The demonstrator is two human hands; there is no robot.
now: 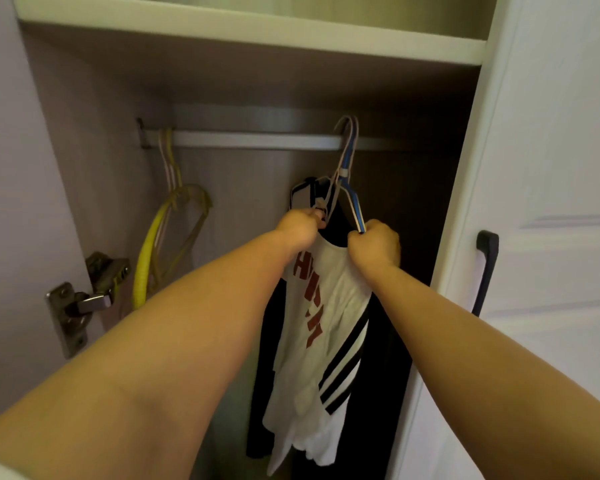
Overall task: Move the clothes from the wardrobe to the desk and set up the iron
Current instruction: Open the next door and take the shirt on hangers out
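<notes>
A white top (321,327) with red lettering and black stripes hangs inside the open wardrobe, with a dark garment (388,375) behind it. Their hangers (347,161) hook over the white rail (257,140) at its right end. My left hand (298,227) grips the left shoulder of a pale hanger. My right hand (374,244) grips the right shoulder of a blue hanger. Both arms reach up and forward into the wardrobe.
Empty yellow and pale hangers (168,209) hang at the rail's left end. A shelf (250,32) runs above. The left door carries a metal hinge (84,299). The right door (548,202) stands close beside my right arm, with a black handle (486,268).
</notes>
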